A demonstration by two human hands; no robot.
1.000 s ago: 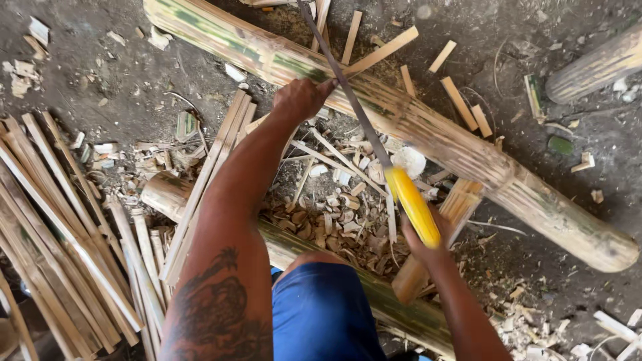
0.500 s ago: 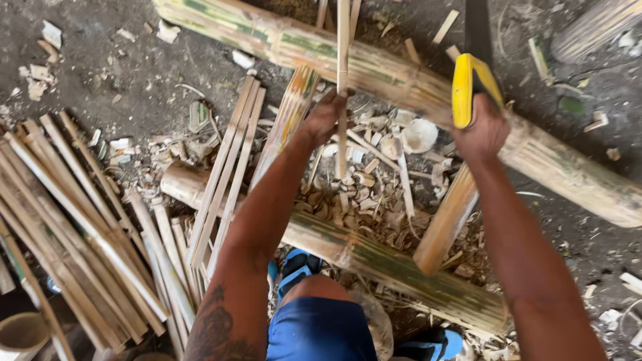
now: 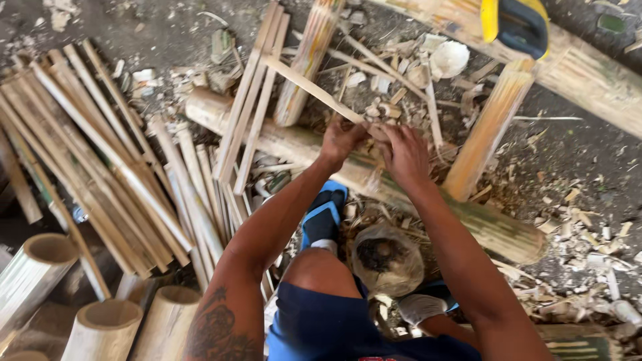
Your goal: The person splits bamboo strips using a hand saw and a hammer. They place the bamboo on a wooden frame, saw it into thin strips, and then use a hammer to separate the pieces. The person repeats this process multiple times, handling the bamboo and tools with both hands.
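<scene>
Now we hold a thin bamboo strip with both hands, at its near end over a thick bamboo pole on the ground. Our left hand and right hand have fingers closed on that end, side by side. The strip angles up and away to the left. We judge we are working the strip by hand; next needs a steady grip. A yellow-handled tool rests well apart.

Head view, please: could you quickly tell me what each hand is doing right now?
Left hand: closed on the long thin pale bamboo strip.
Right hand: closed on the same strip's near end.
</scene>
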